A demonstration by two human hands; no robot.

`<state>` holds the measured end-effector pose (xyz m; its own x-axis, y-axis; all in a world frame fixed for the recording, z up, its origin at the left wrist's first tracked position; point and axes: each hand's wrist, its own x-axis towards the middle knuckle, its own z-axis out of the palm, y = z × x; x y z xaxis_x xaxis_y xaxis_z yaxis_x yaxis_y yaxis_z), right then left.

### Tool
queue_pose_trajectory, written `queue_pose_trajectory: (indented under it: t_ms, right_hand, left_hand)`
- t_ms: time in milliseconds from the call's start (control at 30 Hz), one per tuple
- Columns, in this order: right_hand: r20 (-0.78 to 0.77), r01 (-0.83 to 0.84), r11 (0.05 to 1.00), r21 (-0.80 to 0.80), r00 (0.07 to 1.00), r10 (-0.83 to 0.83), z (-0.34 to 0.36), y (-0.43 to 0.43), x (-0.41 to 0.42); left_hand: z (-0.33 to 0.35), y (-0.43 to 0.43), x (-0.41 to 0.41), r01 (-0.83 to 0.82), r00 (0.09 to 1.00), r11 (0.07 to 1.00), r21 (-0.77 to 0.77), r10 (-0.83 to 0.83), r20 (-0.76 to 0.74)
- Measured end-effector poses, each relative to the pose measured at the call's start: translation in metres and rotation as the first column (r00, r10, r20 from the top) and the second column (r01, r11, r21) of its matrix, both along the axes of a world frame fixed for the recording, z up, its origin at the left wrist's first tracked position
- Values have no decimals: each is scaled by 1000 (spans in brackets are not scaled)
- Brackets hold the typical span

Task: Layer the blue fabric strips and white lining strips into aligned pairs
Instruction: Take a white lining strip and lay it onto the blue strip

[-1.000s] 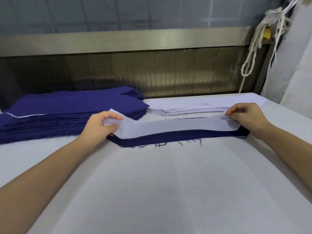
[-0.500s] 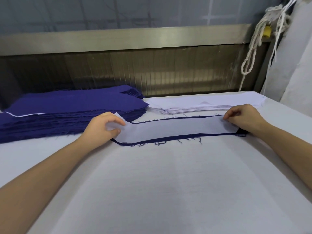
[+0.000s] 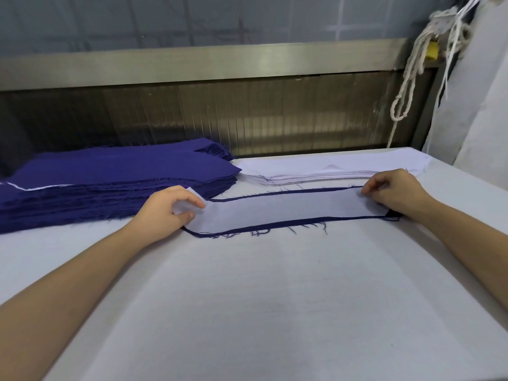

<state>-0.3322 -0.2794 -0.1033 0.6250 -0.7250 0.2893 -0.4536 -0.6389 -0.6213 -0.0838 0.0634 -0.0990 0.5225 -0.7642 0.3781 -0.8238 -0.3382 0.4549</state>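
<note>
A white lining strip [image 3: 286,209] lies flat on top of a blue fabric strip [image 3: 275,226], whose dark frayed edge shows along the near and far sides. My left hand [image 3: 165,210] pinches the lining's left end between thumb and fingers. At the strip's right end my right hand [image 3: 395,192] has its curled fingertips on the lining. Behind the left hand sits a thick stack of blue strips [image 3: 110,177]. A low stack of white lining strips [image 3: 324,169] lies behind the pair.
The work sits on a white padded table [image 3: 261,298]. A metal rail and ribbed panel [image 3: 220,116] close off the back. White ropes [image 3: 412,78] hang at the upper right next to a white wall.
The white lining has slid toward me over the blue strip. A wide blue band showed along the near side before; now only thin blue edges show on both long sides.
</note>
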Motion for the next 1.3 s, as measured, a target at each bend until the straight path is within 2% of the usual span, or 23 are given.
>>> queue_pose_trajectory:
  t_ms: [833,1133,1300]
  right_hand:
    - [-22,18,994,-107,1000,-21,-1,-4,1]
    - [-103,30,984,-174,993,-48,-5,-9,1]
    - [-191,31,972,-234,979,-77,-4,-11,0]
  left_hand:
    - [-1,2,4,33,996,998,62,-37,78]
    - [-1,5,8,-161,964,978,132,127,236]
    - [1,4,5,-194,948,973,129,152,281]
